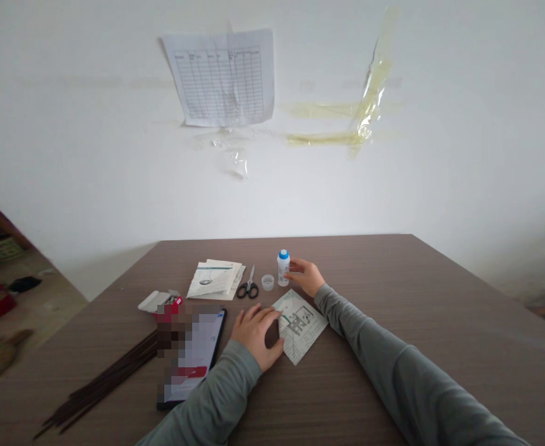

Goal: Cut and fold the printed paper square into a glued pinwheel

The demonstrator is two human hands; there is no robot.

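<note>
My right hand has its thumb and fingers at the right side of a small white glue bottle with a blue top. The bottle stands upright on the table. A clear cap lies just left of it. Below them is a square of folded printed paper, turned with a corner toward me. My left hand rests at the paper's left side, thumb and fingers spread apart, the fingertips by its edge. Black-handled scissors lie beyond my left hand, blades pointing away.
More folded papers are stacked left of the scissors. A small open red-and-white box, a partly blurred phone and a bundle of thin dark sticks lie at the left. Behind the table is a white wall.
</note>
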